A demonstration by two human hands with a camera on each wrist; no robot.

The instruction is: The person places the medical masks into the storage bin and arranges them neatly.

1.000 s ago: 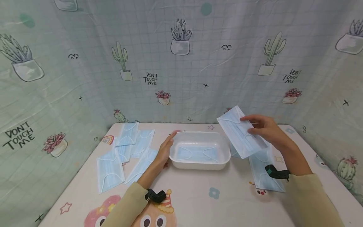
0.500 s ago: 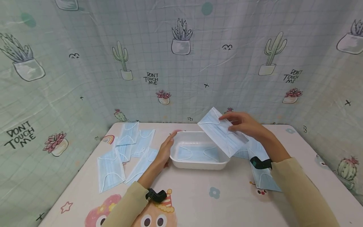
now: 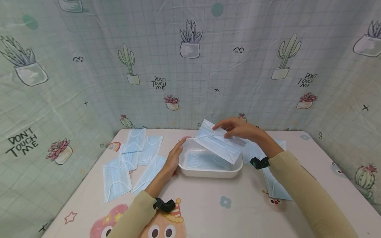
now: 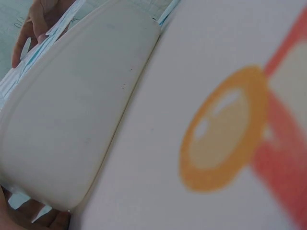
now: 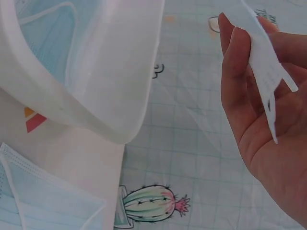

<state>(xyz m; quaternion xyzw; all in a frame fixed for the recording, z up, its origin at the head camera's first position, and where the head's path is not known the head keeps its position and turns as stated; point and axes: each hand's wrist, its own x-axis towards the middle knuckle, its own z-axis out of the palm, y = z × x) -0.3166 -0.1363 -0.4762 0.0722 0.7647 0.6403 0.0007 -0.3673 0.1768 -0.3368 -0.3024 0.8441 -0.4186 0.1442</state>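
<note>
The held mask (image 3: 218,142) has moved left and lower with the right hand (image 3: 238,129), which pinches it between thumb and fingers; tilted, it now overhangs the tub (image 3: 208,173) near the table's (image 3: 202,205) far edge, apparently not yet laid in. Whether it touches the rim I cannot tell. The left hand (image 3: 173,157) stays against the tub's left end, not wrapped round it. The mask inside (image 3: 206,162) lies unchanged, though more covered from view.

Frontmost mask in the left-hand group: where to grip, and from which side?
I'd pinch the mask at its outer left edge, coming from the left and above. It lies flat on the table, so an edge is likeliest to lift; that one is free, while the right side borders neighbouring masks.
</note>
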